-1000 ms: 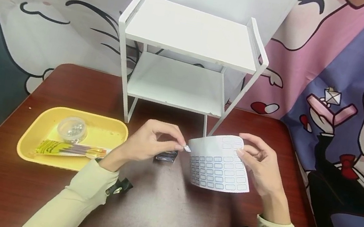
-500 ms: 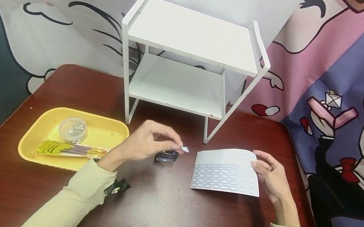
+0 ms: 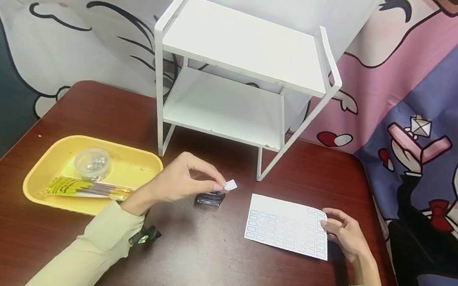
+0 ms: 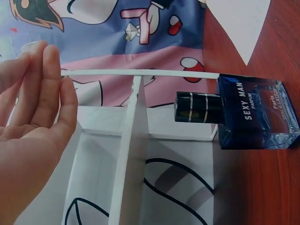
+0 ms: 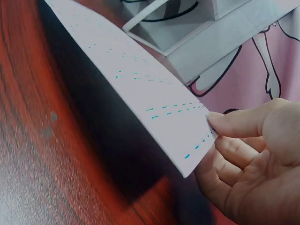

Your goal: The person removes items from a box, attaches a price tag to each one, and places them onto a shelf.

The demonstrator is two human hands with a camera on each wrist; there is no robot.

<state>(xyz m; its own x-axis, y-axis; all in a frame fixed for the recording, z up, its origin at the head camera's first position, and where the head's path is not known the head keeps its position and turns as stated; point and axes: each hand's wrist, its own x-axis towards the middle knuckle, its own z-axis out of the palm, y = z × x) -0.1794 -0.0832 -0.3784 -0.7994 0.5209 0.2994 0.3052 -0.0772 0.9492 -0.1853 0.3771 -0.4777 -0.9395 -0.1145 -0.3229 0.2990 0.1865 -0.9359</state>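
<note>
My left hand (image 3: pixel 183 179) pinches a small white label sticker (image 3: pixel 231 185) between thumb and fingertips. Just below those fingers a dark blue perfume bottle (image 3: pixel 210 198) with a black cap stands on the table; in the left wrist view the bottle (image 4: pixel 255 112) reads "SEXY MAN". To the right, my right hand (image 3: pixel 347 238) holds the corner of a white sheet of label stickers (image 3: pixel 282 208), printed with rows of blue-outlined boxes. The right wrist view shows the thumb on top of the sheet (image 5: pixel 154 98), whose near edge is raised over its shadow on the table.
A yellow tray (image 3: pixel 36 180) on the left holds a round clear tub (image 3: pixel 93 163) and a yellow-printed packet of thin sticks (image 3: pixel 89 188). Behind the hands stands a white two-tier shelf (image 3: pixel 246 44). Cartoon-printed cloth (image 3: pixel 410 211) hangs along the right side of the brown table (image 3: pixel 206 272).
My right hand has moved right and down, carrying the sticker sheet away from the left hand and flattening it toward the table. The small label has turned in the left fingertips.
</note>
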